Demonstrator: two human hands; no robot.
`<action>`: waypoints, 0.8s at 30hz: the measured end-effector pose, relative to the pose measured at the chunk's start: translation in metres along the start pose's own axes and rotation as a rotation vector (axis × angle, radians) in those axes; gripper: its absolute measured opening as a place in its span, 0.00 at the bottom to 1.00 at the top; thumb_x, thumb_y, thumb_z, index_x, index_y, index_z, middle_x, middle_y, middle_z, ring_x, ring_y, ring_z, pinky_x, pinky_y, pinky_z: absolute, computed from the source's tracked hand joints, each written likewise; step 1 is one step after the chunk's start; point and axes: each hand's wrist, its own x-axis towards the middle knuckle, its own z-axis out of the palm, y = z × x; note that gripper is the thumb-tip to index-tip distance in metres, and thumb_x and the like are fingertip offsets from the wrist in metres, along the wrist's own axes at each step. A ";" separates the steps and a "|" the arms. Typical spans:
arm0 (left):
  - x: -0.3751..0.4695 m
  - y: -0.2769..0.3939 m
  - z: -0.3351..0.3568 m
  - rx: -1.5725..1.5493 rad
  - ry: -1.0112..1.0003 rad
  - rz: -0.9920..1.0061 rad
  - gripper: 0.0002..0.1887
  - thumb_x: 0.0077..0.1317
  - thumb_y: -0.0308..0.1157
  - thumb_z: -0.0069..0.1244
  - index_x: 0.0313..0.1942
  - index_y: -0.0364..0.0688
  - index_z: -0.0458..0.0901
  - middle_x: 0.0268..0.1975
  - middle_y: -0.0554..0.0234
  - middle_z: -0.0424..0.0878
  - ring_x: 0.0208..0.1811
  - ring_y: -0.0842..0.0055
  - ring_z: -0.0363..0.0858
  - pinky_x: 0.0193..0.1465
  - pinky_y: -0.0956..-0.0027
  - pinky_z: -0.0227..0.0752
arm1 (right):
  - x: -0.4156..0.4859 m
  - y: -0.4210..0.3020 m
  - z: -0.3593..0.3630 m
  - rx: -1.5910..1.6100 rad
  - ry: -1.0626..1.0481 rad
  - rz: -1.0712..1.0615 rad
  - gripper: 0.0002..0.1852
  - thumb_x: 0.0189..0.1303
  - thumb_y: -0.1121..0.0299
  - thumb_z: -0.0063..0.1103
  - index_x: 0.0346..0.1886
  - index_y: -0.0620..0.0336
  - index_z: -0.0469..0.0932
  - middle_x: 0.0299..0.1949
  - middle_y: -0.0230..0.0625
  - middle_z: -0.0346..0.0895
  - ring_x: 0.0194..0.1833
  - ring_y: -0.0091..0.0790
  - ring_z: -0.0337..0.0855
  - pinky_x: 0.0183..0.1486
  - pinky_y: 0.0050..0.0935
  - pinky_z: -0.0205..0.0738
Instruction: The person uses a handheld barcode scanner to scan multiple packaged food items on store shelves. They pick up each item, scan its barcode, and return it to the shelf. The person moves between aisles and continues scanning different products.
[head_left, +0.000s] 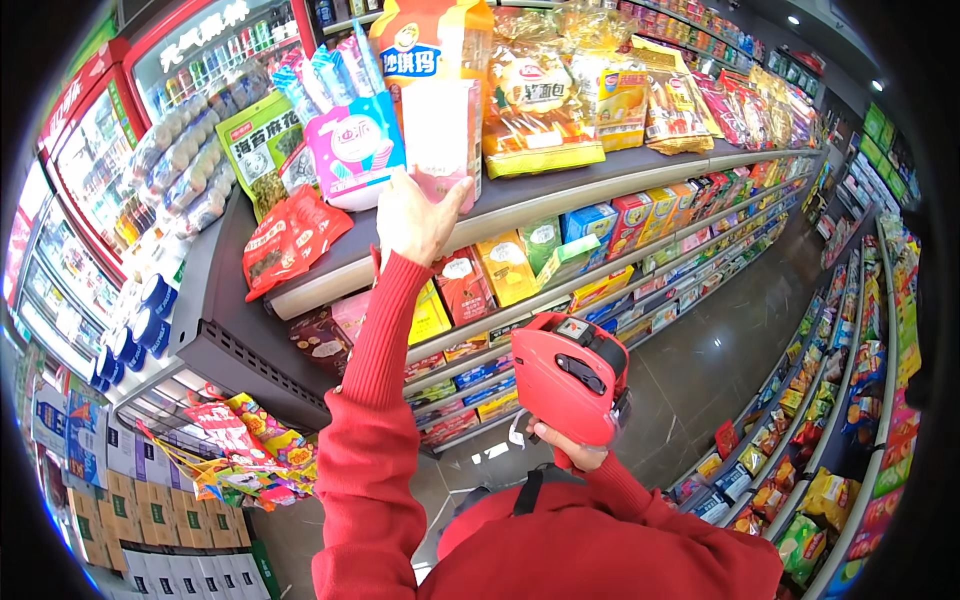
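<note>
My left hand (420, 217) reaches to the top shelf, thumb and fingers spread around the lower part of a pink and white package (441, 142), whose face is washed out by glare. A pink and blue snack bag (356, 150) stands just left of it, and an orange bag (431, 37) is behind. At the lower middle my right hand (574, 448) is closed around the handle of a red handheld price labeller (566, 382). A strip of white labels (517, 431) hangs beside the labeller. A red snack bag (292, 240) lies near the shelf's corner.
The top shelf's front edge (585, 180) runs to the right, with boxed goods on lower tiers. Bags of bread (540, 112) stand farther along it. A wire basket of candy bags (255, 450) hangs at the shelf's end. Snack racks (795, 450) line the aisle's right side.
</note>
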 end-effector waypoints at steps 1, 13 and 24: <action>0.003 -0.001 0.005 -0.003 -0.006 -0.032 0.44 0.50 0.58 0.64 0.54 0.27 0.70 0.48 0.35 0.80 0.54 0.52 0.79 0.57 0.59 0.72 | 0.000 -0.003 -0.002 -0.001 0.010 -0.016 0.12 0.61 0.77 0.63 0.48 0.64 0.78 0.40 0.36 0.82 0.43 0.30 0.83 0.46 0.28 0.77; 0.014 -0.009 0.029 0.092 0.110 -0.041 0.46 0.40 0.55 0.71 0.50 0.32 0.69 0.51 0.40 0.76 0.55 0.57 0.77 0.57 0.59 0.73 | 0.003 0.010 -0.039 0.061 -0.002 -0.014 0.15 0.60 0.72 0.67 0.51 0.61 0.79 0.44 0.32 0.82 0.45 0.28 0.82 0.49 0.28 0.76; -0.029 0.008 -0.005 -1.007 0.154 0.099 0.24 0.61 0.23 0.58 0.57 0.34 0.72 0.51 0.54 0.82 0.48 0.71 0.83 0.51 0.66 0.79 | 0.023 -0.003 -0.049 0.052 -0.117 -0.030 0.19 0.62 0.75 0.64 0.56 0.60 0.75 0.50 0.34 0.80 0.51 0.29 0.79 0.53 0.30 0.74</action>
